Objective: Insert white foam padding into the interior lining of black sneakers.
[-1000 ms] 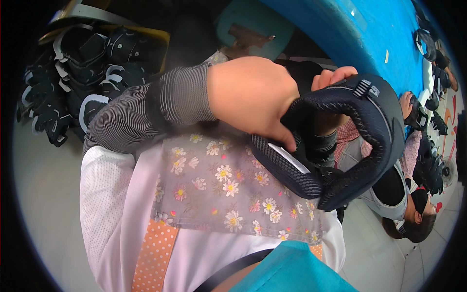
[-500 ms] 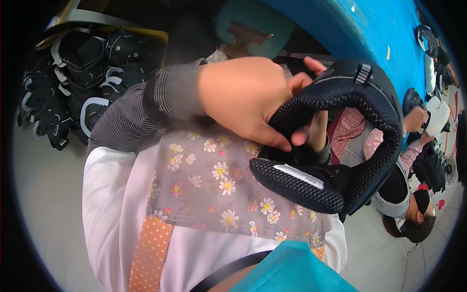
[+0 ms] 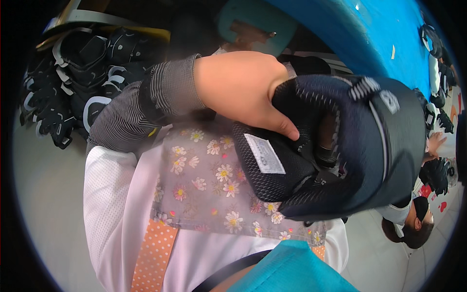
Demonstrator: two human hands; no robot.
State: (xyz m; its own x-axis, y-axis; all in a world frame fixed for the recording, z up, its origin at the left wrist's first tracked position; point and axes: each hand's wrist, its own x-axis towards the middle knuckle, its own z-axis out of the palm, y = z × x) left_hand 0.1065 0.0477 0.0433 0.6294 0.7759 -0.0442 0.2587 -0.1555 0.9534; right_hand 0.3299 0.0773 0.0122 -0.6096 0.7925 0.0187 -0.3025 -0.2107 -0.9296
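Observation:
A black shoe upper (image 3: 404, 141) with mesh lining and a striped heel loop is held up before my chest, its opening turned towards me. Its tongue (image 3: 258, 180) carries a white label (image 3: 264, 154). My left hand (image 3: 248, 90) is closed on the left part of the upper, thumb pressed inside near the tongue, other fingers hidden behind it. Through the opening shows a shaded bit of my right hand (image 3: 327, 130) with a striped cuff below it; its fingers are hidden behind the upper.
Many black shoe uppers with pale edging (image 3: 80, 82) are piled at the left. A blue table (image 3: 369, 36) runs along the upper right, with more shoe parts at its far end. Another person (image 3: 408, 224) works at the right. A teal stool (image 3: 258, 24) stands at the back.
The upper has turned, so its outer heel side and the tongue label show more. My right hand's fingers have passed out of sight behind it. My left hand keeps its hold.

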